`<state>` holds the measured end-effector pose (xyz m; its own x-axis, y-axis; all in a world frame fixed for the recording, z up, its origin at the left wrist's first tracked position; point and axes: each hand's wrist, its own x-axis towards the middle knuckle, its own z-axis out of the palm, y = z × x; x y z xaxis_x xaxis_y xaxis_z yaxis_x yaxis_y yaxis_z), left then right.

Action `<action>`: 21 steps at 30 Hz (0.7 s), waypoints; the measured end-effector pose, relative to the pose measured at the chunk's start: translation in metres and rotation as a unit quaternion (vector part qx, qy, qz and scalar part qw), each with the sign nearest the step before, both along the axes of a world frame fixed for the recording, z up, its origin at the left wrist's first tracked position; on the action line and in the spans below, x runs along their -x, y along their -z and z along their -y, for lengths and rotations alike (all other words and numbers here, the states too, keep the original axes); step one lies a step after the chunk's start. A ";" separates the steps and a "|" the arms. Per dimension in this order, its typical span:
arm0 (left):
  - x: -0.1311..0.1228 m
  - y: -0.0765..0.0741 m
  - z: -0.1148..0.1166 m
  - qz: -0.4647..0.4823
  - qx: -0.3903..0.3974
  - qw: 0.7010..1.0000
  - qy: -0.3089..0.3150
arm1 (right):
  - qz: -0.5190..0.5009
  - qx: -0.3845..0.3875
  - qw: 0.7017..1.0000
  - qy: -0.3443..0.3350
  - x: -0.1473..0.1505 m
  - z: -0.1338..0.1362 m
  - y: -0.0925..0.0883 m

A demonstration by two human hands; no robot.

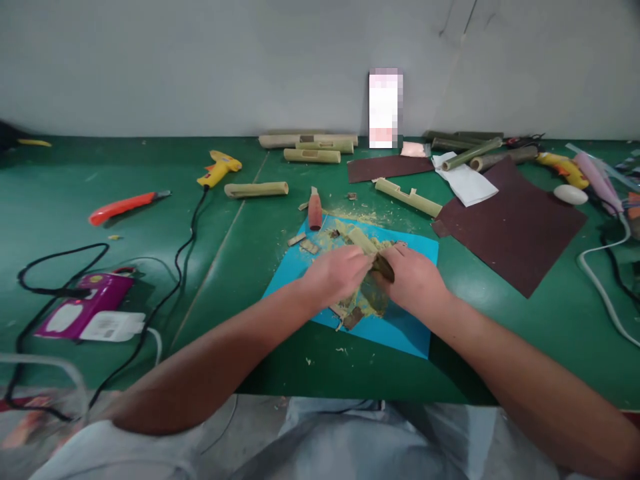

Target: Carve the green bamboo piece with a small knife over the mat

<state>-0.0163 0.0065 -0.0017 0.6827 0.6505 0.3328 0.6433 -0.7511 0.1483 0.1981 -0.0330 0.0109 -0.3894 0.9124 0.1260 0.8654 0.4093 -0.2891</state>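
Over a blue sheet point(400, 333), both hands come together on a pale bamboo piece point(363, 240) that slants up and away to the left. My left hand point(340, 270) is closed, its fingers pinching near the piece's middle. My right hand point(415, 275) wraps the nearer end, where a dark brownish-green part point(384, 268) shows between the hands. Whether that part belongs to the same bamboo is hard to make out. Shavings and bark-like chips point(353, 319) lie scattered underneath. Just beyond the sheet's far edge is a short tool with a red handle point(315, 212).
Cut bamboo tubes point(313, 156) lie along the back and another point(407, 197) nearer. Brown sheets point(520, 233), probably sandpaper, and a white cloth point(467, 183) are right. Leftward are a yellow glue gun point(219, 169), orange cutter point(125, 207) and purple power strip point(87, 303) with cords.
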 end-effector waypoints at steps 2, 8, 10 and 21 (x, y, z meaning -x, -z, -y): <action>-0.001 0.000 0.000 0.018 -0.030 0.999 -0.031 | 0.000 -0.006 1.000 0.009 0.000 0.000 0.000; -0.008 -0.003 0.010 -0.025 0.003 1.000 0.006 | 0.003 -0.005 1.000 -0.007 -0.001 0.000 0.000; -0.004 -0.002 0.005 -0.001 -0.018 1.000 -0.011 | 0.003 -0.009 1.000 0.000 0.000 0.000 0.000; 0.000 -0.002 0.000 0.044 -0.016 0.998 -0.044 | 0.014 0.010 1.000 0.009 0.000 0.000 -0.003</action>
<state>-0.0166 0.0060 0.0000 0.5905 0.6952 0.4099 0.6931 -0.6970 0.1837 0.1984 -0.0328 0.0143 -0.3753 0.9218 0.0970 0.8807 0.3872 -0.2729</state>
